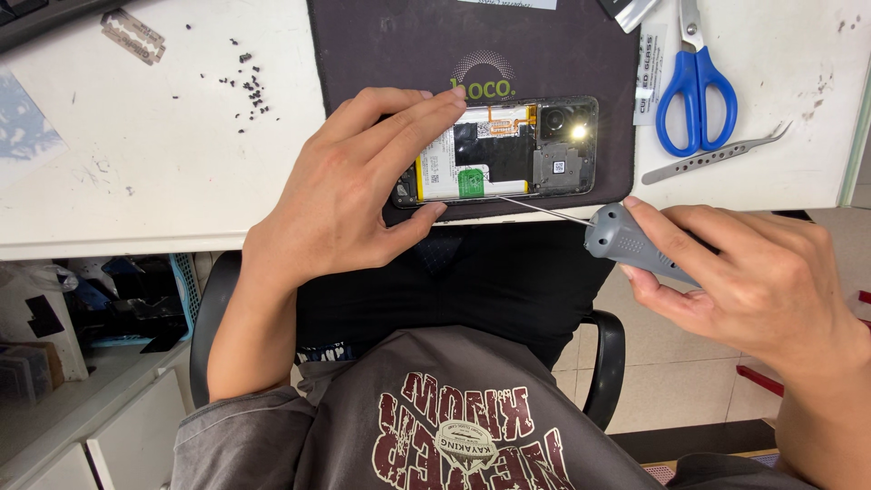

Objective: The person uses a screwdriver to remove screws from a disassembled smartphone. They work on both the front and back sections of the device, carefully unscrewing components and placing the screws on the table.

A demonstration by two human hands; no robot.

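An opened smartphone (pixel 531 147) with its back cover off lies on a dark work mat (pixel 381 54), showing its battery, circuit parts and camera. My left hand (pixel 358 186) rests over the phone's left end, fingers and thumb pressing on its edges. My right hand (pixel 758 277) grips a grey-handled screwdriver (pixel 621 240). Its thin shaft points left, and the tip touches the phone's near edge.
Blue-handled scissors (pixel 694 86) and metal tweezers (pixel 712 156) lie on the white table (pixel 136 191) to the right of the mat. Several tiny black screws (pixel 249 86) and a razor blade (pixel 132 36) lie at the left. A black chair (pixel 204 318) and drawers sit below.
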